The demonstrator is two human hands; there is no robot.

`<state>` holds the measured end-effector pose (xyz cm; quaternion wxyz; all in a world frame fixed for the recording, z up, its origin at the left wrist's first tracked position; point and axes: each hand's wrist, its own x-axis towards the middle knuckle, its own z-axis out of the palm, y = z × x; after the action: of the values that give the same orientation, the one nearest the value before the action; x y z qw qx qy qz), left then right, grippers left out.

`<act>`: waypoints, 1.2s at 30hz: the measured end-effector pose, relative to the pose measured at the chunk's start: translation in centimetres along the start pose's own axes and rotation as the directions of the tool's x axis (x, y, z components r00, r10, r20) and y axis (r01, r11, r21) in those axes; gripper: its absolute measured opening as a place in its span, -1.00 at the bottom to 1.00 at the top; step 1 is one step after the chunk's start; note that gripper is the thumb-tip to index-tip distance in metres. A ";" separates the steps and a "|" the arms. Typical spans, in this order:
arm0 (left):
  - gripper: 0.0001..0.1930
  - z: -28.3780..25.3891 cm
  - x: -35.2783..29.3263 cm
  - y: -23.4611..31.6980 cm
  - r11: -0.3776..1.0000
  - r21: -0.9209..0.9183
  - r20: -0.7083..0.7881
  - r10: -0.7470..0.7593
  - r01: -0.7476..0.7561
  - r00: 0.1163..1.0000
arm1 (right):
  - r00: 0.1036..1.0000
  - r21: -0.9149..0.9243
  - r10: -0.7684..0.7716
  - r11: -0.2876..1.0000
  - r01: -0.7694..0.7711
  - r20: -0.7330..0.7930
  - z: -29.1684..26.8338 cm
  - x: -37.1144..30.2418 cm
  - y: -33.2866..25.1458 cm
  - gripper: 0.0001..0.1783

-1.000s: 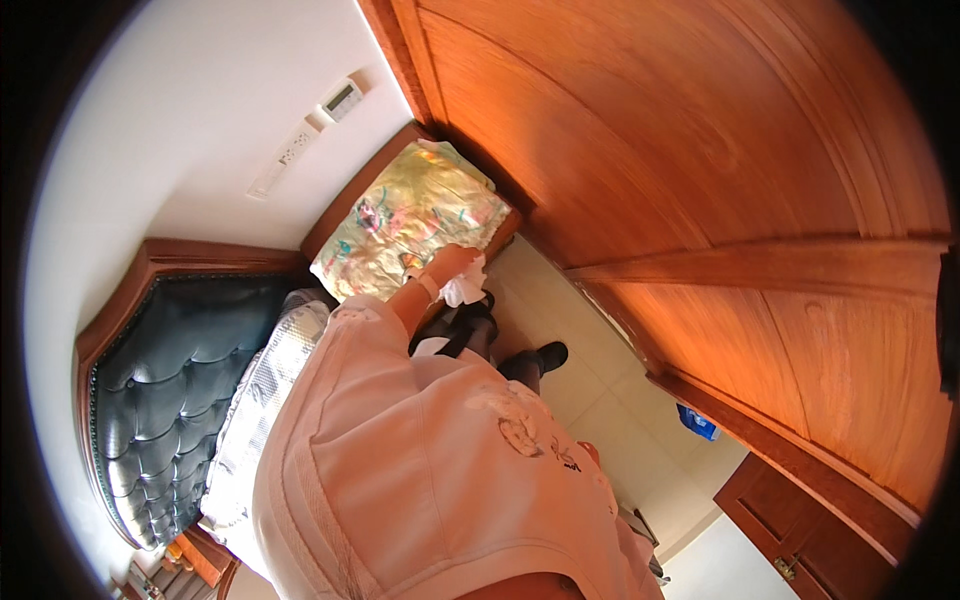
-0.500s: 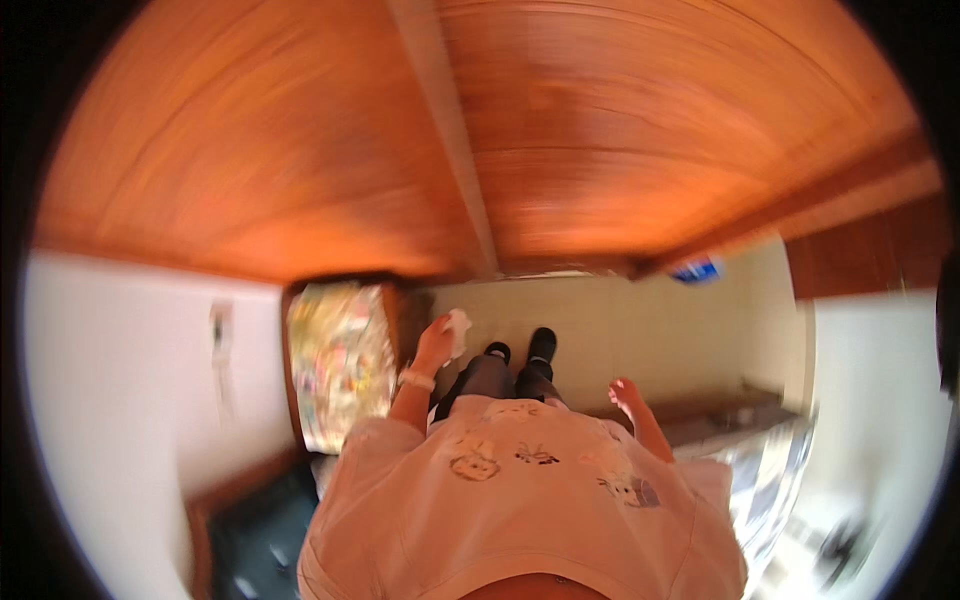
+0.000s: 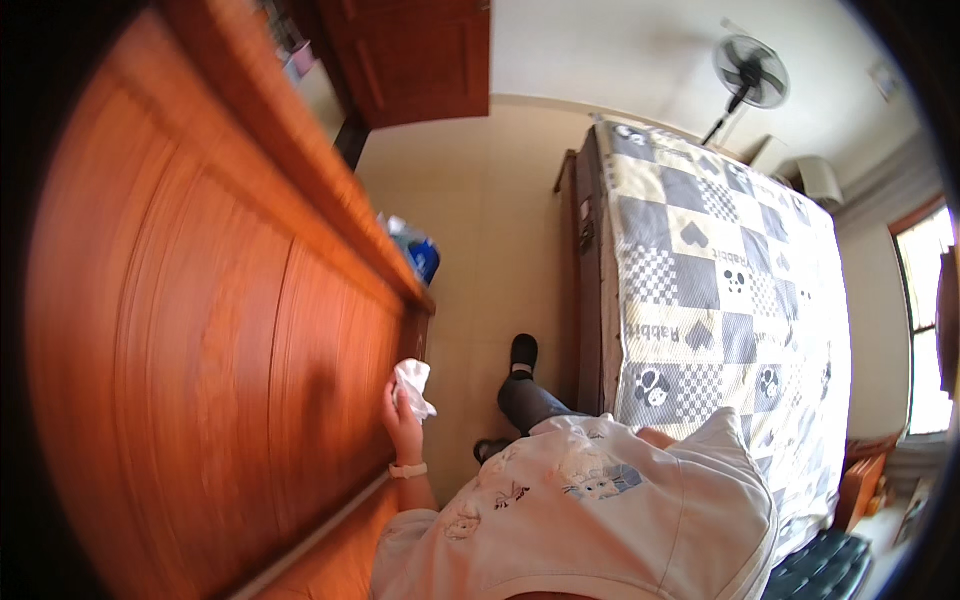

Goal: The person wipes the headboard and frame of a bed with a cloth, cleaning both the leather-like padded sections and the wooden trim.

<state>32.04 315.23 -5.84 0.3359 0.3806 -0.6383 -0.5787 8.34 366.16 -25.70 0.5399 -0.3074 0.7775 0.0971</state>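
My left hand (image 3: pixel 403 426) is closed around a crumpled white tissue or thin cloth (image 3: pixel 413 384), which sticks out past the fingers. A pale band circles that wrist. Hand and tissue are beside the orange-brown wooden wardrobe (image 3: pixel 210 300), held above the floor; I cannot tell whether they touch its panels. On the other side only a bit of my right arm (image 3: pixel 656 438) shows past the shirt, and my right hand is hidden.
A bed with a grey-and-white checked cover (image 3: pixel 720 290) stands at the right. Tiled floor (image 3: pixel 470 220) runs between it and the wardrobe. A blue bag or container (image 3: pixel 424 260) sits by the wardrobe's far end. Beyond are a wooden door (image 3: pixel 425 60) and a standing fan (image 3: pixel 750 72).
My view has swung to the right, bringing the bed, fan and door into sight. The wardrobe is now at my left. My left hand still holds the tissue; my right hand has left view.
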 end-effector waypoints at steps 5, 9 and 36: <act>-0.66 11.8 8.9 2.3 0.976 -0.213 0.262 0.023 0.035 0.965 | 0.998 0.319 0.044 0.946 -0.054 0.039 0.8 1.6 1.9 -0.77; -0.61 20.5 16.8 6.6 0.919 -0.340 0.324 -0.085 0.200 0.942 | 0.997 0.361 -0.080 0.929 0.080 -0.014 -5.2 5.3 3.2 -0.73; -0.43 62.4 77.7 17.8 -0.183 -0.385 0.921 -0.013 0.905 0.389 | 0.813 0.983 0.581 0.121 -0.136 0.041 -57.6 25.0 3.0 -0.73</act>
<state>-61.58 278.15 4.43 -0.0479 0.0607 0.0738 -0.9943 -44.05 331.35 -25.79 0.4168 0.2830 0.7982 -0.3302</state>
